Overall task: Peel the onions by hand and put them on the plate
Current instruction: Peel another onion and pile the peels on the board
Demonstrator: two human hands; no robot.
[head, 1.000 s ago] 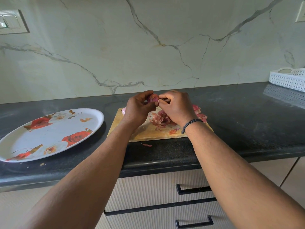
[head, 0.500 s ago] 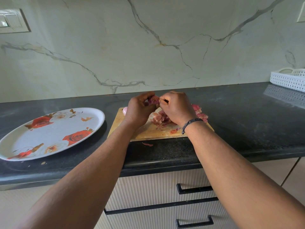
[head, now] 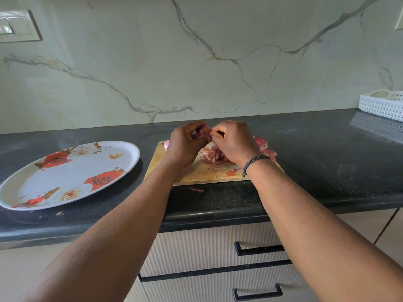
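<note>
Above a wooden cutting board, my left hand grips a small red onion between thumb and fingers. My right hand meets it from the right, its fingertips pinching the onion's skin. A heap of reddish onion peels lies on the board under my hands, and more peels show past my right wrist. A pale peeled onion peeks out at the board's far left corner, mostly hidden by my left hand. The oval white plate with red roses sits to the left with no onions on it.
One stray peel lies on the dark countertop in front of the board. A white perforated basket stands at the far right against the marble wall. Drawers with black handles are below the counter edge.
Both hands have stayed at the onion above the board, only shifting their fingers slightly on its skin. The plate and board have not moved.
</note>
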